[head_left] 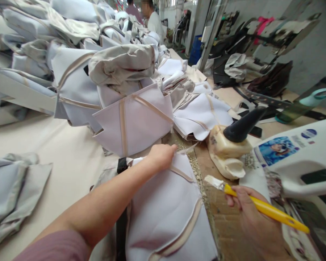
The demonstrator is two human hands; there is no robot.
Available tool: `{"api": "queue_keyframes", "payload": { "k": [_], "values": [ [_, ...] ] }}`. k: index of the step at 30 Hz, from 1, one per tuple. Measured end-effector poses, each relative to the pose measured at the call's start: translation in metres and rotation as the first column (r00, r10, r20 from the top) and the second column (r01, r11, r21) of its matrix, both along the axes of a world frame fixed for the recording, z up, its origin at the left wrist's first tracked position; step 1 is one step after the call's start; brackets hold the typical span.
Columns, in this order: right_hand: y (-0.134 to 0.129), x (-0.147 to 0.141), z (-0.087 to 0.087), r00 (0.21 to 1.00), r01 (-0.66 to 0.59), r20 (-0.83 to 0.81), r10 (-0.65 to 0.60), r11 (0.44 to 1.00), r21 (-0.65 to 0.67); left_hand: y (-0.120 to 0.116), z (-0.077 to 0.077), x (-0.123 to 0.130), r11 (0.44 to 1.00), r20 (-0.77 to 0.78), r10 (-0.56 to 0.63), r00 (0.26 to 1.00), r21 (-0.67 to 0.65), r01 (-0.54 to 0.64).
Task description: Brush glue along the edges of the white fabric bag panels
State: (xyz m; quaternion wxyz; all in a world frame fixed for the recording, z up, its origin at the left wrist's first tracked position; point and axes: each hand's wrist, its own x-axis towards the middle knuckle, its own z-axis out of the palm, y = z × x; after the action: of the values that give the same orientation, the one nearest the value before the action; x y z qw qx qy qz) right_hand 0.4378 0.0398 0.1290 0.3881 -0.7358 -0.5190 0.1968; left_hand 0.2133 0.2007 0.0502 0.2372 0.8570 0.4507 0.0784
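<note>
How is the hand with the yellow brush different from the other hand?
The right hand grips a yellow-handled brush, while the left hand holds no tool. The left hand lies on a white fabric panel, but the right hand is above a brown board. A mauve sleeve shows on the left arm, but no sleeve shows near the right hand. Both hands are bare, with no gloves.

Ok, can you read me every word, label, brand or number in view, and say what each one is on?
No text here is clear enough to quote.
Label on the white plastic jug: lines of print beside a blue picture, too small and blurred to read.
Round blue mark on the jug: too blurred to read.
Printed sheet below the jug: too blurred to read.
</note>
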Motion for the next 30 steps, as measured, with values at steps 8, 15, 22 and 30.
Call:
{"api": "queue_keyframes", "payload": {
  "k": [8, 15, 22, 30],
  "values": [
    [0.028, -0.019, -0.007, 0.995, -0.061, 0.072, 0.065, 0.996, -0.058, 0.012, -0.003, 0.024, 0.978, -0.003, -0.192, 0.981, 0.078, 0.192],
    [0.061, -0.015, -0.021, 0.992, -0.112, 0.053, 0.116, 0.991, -0.067, 0.036, -0.018, 0.033, 0.986, -0.094, -0.109, 0.99, -0.135, 0.096],
    [0.121, -0.027, -0.041, 0.958, -0.18, 0.193, 0.212, 0.969, -0.171, 0.027, -0.027, 0.031, 0.991, -0.034, -0.035, 0.999, -0.131, 0.03],
    [0.108, -0.017, -0.033, 0.949, -0.124, 0.212, 0.233, 0.895, -0.428, 0.035, -0.022, 0.029, 0.984, 0.037, -0.045, 0.998, -0.169, 0.051]
  ]
}}
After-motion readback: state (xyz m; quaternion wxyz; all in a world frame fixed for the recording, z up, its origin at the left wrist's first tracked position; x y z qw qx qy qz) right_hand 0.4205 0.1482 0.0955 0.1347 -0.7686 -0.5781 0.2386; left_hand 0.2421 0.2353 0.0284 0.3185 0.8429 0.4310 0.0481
